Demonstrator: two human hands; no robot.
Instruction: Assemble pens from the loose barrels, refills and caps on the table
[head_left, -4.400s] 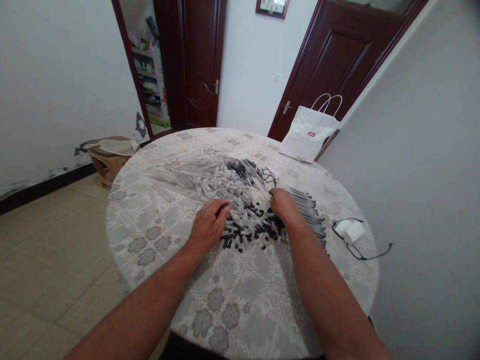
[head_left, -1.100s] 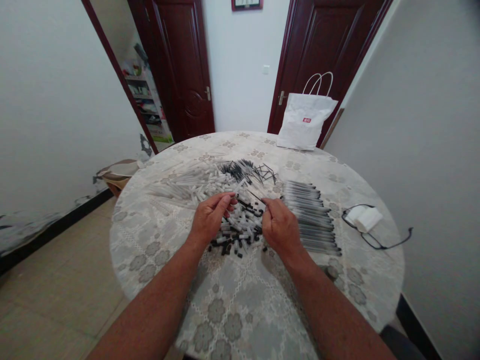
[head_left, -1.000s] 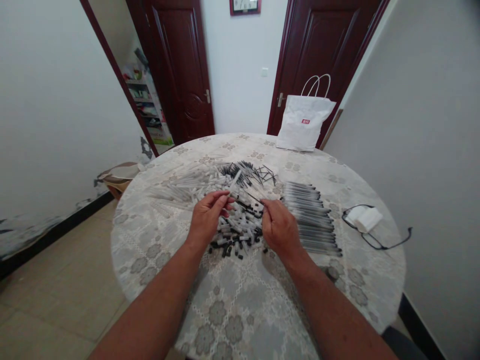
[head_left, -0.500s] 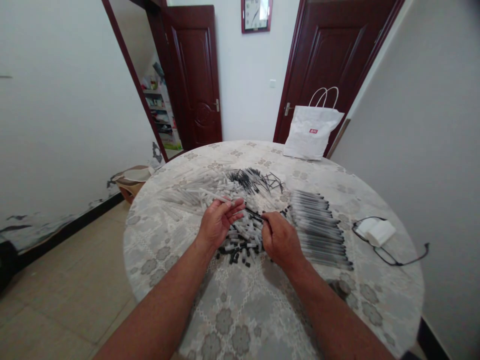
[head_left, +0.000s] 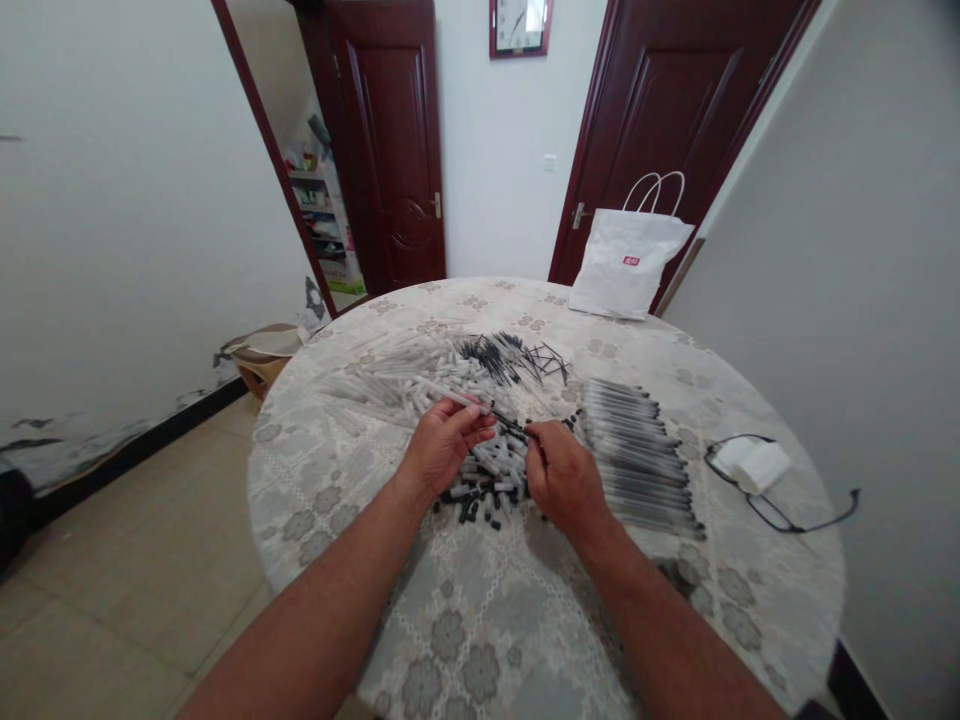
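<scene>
My left hand [head_left: 444, 442] pinches a whitish pen barrel [head_left: 448, 392] between thumb and fingers, above the middle of the table. Closed around the rear of a thin dark pen refill [head_left: 510, 424] is my right hand [head_left: 564, 472]. The refill's front end meets the barrel's near end; how far it goes inside cannot be made out. Beneath the hands lies a heap of whitish pen caps [head_left: 499, 462] mixed with small black plugs [head_left: 471, 508]. Loose pale barrels [head_left: 375, 385] spread to the left, and black refills [head_left: 495, 358] lie behind the hands.
A row of pens [head_left: 641, 460] lies side by side right of my right hand. Farther right are eyeglasses [head_left: 780, 520] and folded white tissue [head_left: 752, 462]. A white paper bag [head_left: 628, 265] stands at the back of the round table [head_left: 450, 630] with its patterned cloth.
The dark refill and the barrel in my hands have come into line, their ends meeting. My left hand has shifted slightly right; the view has tilted a little.
</scene>
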